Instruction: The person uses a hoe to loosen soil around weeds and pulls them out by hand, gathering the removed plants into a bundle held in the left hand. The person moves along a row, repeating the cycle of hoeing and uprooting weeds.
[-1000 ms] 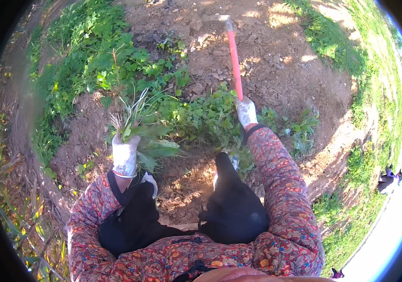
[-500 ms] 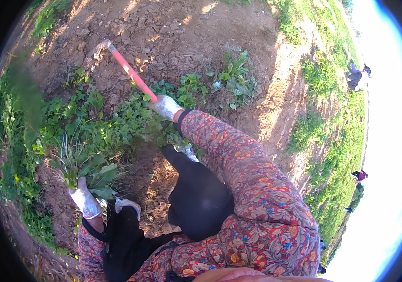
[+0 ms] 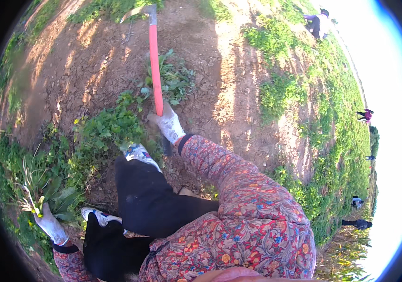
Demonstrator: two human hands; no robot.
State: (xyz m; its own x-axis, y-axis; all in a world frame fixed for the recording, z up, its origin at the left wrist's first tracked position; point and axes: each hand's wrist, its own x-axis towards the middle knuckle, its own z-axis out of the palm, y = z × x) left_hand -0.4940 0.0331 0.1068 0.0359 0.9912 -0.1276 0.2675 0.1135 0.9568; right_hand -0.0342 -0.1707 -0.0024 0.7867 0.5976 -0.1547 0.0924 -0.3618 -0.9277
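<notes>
In a white glove, my right hand wraps round the red handle of a sickle. Its curved metal blade points left at the far end, over bare soil. My left hand, also gloved, is closed on a bunch of pulled weeds at the lower left, with pale roots and broad green leaves showing. A heap of cut weeds lies on the soil just right of the sickle handle. Low leafy plants grow between my two hands, in front of my shoes.
My patterned shoes stand on soil beside the plants. Dry, lumpy soil stretches ahead, with sunlit strips. Green rows run along the right, where several people, one of them a crouching person, are at a distance.
My right hand has turned the sickle more upright, its blade now farther ahead. My left hand has moved left and down with the weeds, whose roots now show. My legs and view have shifted.
</notes>
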